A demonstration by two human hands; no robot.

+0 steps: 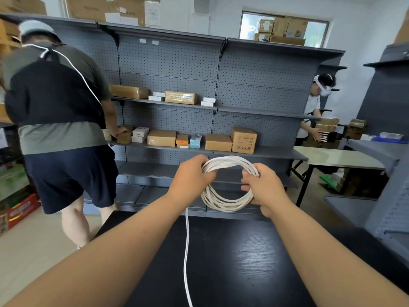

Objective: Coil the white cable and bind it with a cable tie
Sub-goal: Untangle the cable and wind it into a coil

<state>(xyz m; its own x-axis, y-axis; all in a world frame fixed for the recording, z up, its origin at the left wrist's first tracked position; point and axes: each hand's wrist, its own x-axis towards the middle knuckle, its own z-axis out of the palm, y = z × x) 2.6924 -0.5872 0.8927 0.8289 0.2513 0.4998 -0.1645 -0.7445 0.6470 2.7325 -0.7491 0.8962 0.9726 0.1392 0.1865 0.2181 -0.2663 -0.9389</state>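
Coiling is the step in hand, and it looks nearly done. The cable (223, 204) is held as a ring of many turns in the air over the far edge of the black table (243, 262), near the frame's centre.

The left hand (192, 177) grasps the ring at its 10 o'clock, fingers curled round the bundled strands. The right hand (264, 188) grasps it at 3 to 4 o'clock, closed round the strands there. A tail (187, 240) drops from the ring's 7 o'clock and runs across the table toward 6 o'clock and out of frame, so the length left to wind cannot be told.

The next move probably calls for one hand to keep the turns pinched together while the other draws the tail up and lays it on as a further loop. No tie is in view, so one would have to be fetched before binding.

The shelves (276, 154) at 12 o'clock carry cardboard boxes (218, 142), all closed, with their contents hidden. A person (55, 96) at 9 o'clock rests a hand on one box. Another person (313, 105) at 3 o'clock handles a stack of boxes.
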